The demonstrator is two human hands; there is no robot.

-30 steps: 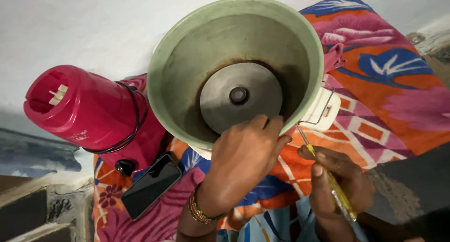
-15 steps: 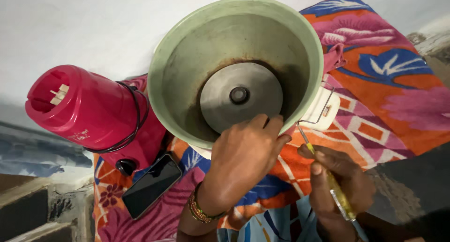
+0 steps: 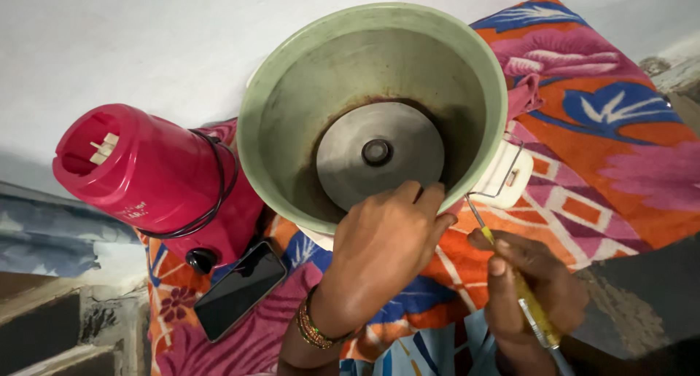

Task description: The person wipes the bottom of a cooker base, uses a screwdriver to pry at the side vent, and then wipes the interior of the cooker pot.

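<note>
A pale green round cooker body lies tilted on a colourful patterned cloth, its open mouth facing me, with a grey heating plate and a dark centre knob inside. My left hand grips the near rim, fingers curled inside the body. My right hand holds a yellow-handled screwdriver, whose thin metal tip reaches the outer wall beside the white switch housing.
A pink mixer base with a black cord wound around it lies on its side at the left. A dark phone rests on the cloth below it. A pale wall lies behind, and worn stone steps at lower left.
Both hands keep their hold on the cooker rim and the screwdriver. The view has drifted slightly; nothing else has moved.
</note>
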